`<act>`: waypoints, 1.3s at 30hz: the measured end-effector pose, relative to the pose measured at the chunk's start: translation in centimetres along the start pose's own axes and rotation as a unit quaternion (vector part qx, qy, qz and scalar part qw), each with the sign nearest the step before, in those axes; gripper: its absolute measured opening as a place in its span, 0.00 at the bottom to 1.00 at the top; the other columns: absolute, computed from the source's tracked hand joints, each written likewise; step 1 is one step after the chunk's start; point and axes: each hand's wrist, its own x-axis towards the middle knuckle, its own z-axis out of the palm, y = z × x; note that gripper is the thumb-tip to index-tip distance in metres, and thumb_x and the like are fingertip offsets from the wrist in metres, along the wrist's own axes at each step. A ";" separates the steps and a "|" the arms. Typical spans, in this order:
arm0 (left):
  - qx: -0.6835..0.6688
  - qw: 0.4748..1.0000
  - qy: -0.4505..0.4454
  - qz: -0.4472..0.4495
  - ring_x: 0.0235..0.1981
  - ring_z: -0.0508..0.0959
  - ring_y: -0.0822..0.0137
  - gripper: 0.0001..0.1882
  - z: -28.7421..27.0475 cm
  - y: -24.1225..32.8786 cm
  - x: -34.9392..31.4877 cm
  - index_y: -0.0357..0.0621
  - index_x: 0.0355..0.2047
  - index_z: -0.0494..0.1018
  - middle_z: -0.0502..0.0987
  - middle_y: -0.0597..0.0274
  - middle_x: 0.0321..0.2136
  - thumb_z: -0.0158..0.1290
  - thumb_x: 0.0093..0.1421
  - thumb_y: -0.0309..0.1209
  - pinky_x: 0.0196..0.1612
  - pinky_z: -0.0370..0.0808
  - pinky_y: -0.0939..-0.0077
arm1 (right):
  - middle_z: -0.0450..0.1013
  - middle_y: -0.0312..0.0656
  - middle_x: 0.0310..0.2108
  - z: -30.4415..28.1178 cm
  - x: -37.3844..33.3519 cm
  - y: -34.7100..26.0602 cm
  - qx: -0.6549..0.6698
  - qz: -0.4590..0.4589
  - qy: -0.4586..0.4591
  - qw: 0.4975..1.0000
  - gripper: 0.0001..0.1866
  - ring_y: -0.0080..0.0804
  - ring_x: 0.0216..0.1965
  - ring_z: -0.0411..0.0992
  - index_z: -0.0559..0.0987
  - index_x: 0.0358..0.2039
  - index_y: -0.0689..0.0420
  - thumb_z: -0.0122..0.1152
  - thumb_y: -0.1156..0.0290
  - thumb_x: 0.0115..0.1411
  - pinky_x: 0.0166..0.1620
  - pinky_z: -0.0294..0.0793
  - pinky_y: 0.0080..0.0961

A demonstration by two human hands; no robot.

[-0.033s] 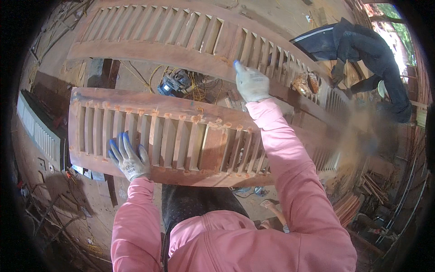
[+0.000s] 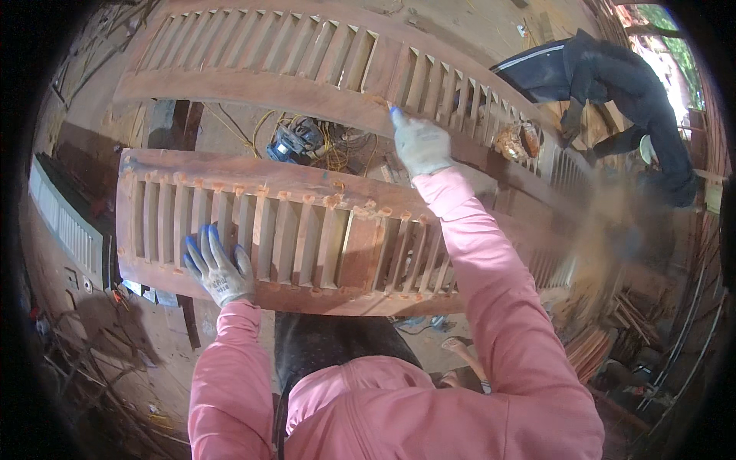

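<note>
A reddish-brown louvered wooden shutter panel [image 2: 307, 303] lies across in front of me, with orange filler dabs along its slat ends. My left hand [image 2: 222, 277], in a grey-white glove with blue fingertips, rests on its near left part, fingers spread over the slats. Beyond lies a second louvered panel [image 2: 253, 83], with an orange smear at its near rail. My right hand [image 2: 423, 144], gloved the same way, is at that rail beside the smear. One blue-tipped digit points forward; the other fingers are curled, and whatever they may hold is hidden.
A blue power tool [image 2: 295, 139] with yellow cords sits between the panels. A crumpled, brown-stained bag [image 2: 517, 142] rests on the far panel. A person in dark clothes [image 2: 613, 84] bends over at the far right. Another shutter [image 2: 69, 218] lies at left; wood strips [image 2: 589, 353] lie at right.
My right hand has shifted slightly left and toward me along the far panel's near rail. My left hand stays in place.
</note>
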 end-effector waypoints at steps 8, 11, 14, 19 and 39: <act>-0.002 1.000 -0.007 -0.010 0.74 0.54 0.42 0.36 -0.2 0.2 0.4 0.47 0.70 0.60 0.65 0.55 0.69 0.55 0.62 0.38 0.75 0.45 0.38 | 0.82 0.49 0.39 -5.3 -3.2 -0.8 0.194 0.135 0.016 0.972 0.21 0.48 0.43 0.81 0.79 0.60 0.44 0.54 0.61 0.68 0.46 0.79 0.45; -0.003 1.000 0.001 -0.008 0.74 0.54 0.43 0.36 0.5 -0.2 0.3 0.47 0.70 0.60 0.65 0.55 0.68 0.55 0.62 0.38 0.76 0.45 0.39 | 0.82 0.52 0.44 -3.5 -5.8 5.3 0.315 0.236 0.117 0.912 0.19 0.48 0.45 0.82 0.81 0.58 0.46 0.56 0.60 0.69 0.49 0.79 0.42; -0.010 1.000 0.027 0.009 0.74 0.54 0.44 0.37 0.9 0.3 0.4 0.46 0.70 0.61 0.65 0.55 0.68 0.55 0.61 0.38 0.76 0.46 0.41 | 0.84 0.49 0.43 -1.9 -8.1 15.4 0.345 0.339 0.232 0.844 0.18 0.38 0.41 0.83 0.83 0.54 0.54 0.59 0.62 0.68 0.44 0.79 0.38; 0.004 0.999 0.041 0.016 0.74 0.55 0.44 0.35 1.4 0.1 0.2 0.45 0.69 0.62 0.66 0.55 0.68 0.55 0.62 0.38 0.76 0.49 0.42 | 0.84 0.46 0.35 -0.5 -10.3 27.5 0.381 0.462 0.165 0.784 0.14 0.39 0.38 0.83 0.88 0.41 0.55 0.63 0.61 0.63 0.41 0.78 0.36; 0.022 0.998 0.041 0.048 0.73 0.54 0.42 0.35 0.9 0.2 0.2 0.46 0.71 0.57 0.63 0.54 0.69 0.52 0.65 0.35 0.75 0.49 0.43 | 0.66 0.26 0.17 -0.5 -10.5 34.7 0.631 0.443 0.005 0.638 0.10 0.18 0.16 0.59 0.87 0.36 0.45 0.74 0.59 0.54 0.21 0.54 0.21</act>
